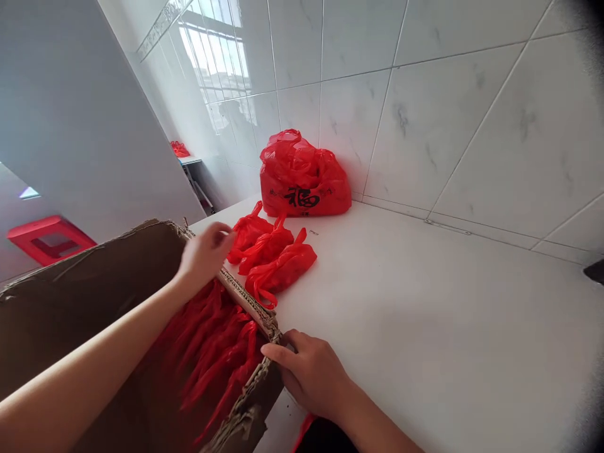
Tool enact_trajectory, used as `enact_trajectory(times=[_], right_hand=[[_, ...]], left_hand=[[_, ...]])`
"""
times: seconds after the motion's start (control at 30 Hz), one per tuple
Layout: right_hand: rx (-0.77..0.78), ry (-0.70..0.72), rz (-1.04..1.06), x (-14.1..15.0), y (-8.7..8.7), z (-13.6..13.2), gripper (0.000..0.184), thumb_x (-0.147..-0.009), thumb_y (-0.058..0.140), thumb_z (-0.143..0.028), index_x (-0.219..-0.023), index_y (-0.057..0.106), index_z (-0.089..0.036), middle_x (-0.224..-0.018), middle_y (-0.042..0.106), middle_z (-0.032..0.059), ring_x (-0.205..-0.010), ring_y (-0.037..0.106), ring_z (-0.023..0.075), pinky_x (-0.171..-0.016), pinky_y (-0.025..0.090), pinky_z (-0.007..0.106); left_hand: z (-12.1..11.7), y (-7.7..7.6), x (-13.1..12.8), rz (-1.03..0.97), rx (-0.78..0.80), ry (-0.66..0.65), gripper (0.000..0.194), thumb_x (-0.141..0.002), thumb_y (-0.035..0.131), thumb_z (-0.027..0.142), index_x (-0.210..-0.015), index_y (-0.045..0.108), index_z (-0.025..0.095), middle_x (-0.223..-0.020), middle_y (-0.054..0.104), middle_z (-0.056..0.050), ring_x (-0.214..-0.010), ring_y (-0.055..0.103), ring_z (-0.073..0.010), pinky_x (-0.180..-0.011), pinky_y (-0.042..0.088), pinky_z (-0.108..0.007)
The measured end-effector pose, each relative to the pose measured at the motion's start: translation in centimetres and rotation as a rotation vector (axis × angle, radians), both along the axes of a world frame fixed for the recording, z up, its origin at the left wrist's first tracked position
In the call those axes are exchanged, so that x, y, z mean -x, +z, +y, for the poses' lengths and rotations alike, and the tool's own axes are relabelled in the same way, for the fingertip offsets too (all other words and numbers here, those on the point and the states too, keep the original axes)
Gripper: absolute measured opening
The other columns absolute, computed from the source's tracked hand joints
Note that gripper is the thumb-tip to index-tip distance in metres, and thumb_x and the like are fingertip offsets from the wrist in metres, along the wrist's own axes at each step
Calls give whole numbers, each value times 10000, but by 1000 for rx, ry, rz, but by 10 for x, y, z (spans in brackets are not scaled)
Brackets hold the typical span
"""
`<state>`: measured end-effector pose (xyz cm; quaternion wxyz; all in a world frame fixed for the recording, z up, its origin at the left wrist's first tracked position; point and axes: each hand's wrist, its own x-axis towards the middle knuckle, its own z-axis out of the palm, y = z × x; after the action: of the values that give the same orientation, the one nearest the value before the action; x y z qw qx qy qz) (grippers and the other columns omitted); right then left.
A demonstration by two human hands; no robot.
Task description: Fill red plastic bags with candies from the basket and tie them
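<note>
A brown cardboard box (85,296) stands at the left edge of a white counter (425,327), with several small red plastic bags (212,346) packed inside it. My left hand (205,255) reaches over the box's far rim, its fingers curled and touching the nearest of three small tied red bags (271,258) that lie on the counter. Whether it grips that bag I cannot tell. My right hand (311,371) is closed on the near corner of the box's torn rim.
A large red plastic bag (302,176) with black lettering sits against the tiled wall (472,126) at the back. A red stool (47,239) stands on the floor to the left. A small table with red bags (182,151) is farther back.
</note>
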<state>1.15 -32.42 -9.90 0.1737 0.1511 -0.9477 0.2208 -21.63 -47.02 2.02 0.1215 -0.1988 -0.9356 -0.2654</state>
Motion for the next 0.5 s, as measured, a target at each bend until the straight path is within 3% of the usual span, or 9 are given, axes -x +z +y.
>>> enact_trajectory(times=[0.07, 0.17, 0.27, 0.37, 0.5], right_hand=[[-19, -3, -1, 0, 1, 0, 517, -813, 470, -135, -1285, 469, -348, -896, 541, 18, -670, 458, 140, -599, 343, 240], [-43, -6, 8, -1, 2, 0, 549, -804, 480, -141, -1306, 445, -359, -896, 537, 17, -665, 449, 141, -597, 337, 241], [-53, -18, 10, -2, 2, 0, 557, -806, 485, -141, -1312, 437, -370, -857, 523, 9, -643, 433, 137, -591, 333, 237], [-54, -18, -5, -3, 2, 1, 558, -803, 497, -152, -1315, 436, -366, -854, 523, 10, -648, 440, 141, -589, 335, 239], [-21, 4, -17, -4, 2, 1, 524, -819, 482, -149, -1305, 458, -346, -877, 540, 18, -680, 465, 149, -600, 344, 247]], left_hand=[[34, -3, -13, -33, 108, -142, 374, -781, 561, 528, -1003, 657, 243, -958, 703, -37, -942, 613, -255, -769, 445, -332], [76, -18, -24, -114, 201, -261, 410, -611, 713, 528, -866, 690, 207, -1056, 698, -116, -1132, 530, -372, -871, 427, -426], [85, -16, -24, -238, 146, -328, 309, -611, 717, 452, -758, 670, 185, -1014, 704, -131, -1123, 545, -378, -893, 441, -451], [56, 8, -22, -410, -69, -391, 346, -695, 612, 453, -899, 655, 176, -987, 715, -85, -990, 638, -290, -867, 499, -394], [-19, 40, -27, -624, -396, -301, 494, -712, 553, 503, -1081, 582, 176, -993, 725, -52, -899, 676, -243, -806, 553, -366]])
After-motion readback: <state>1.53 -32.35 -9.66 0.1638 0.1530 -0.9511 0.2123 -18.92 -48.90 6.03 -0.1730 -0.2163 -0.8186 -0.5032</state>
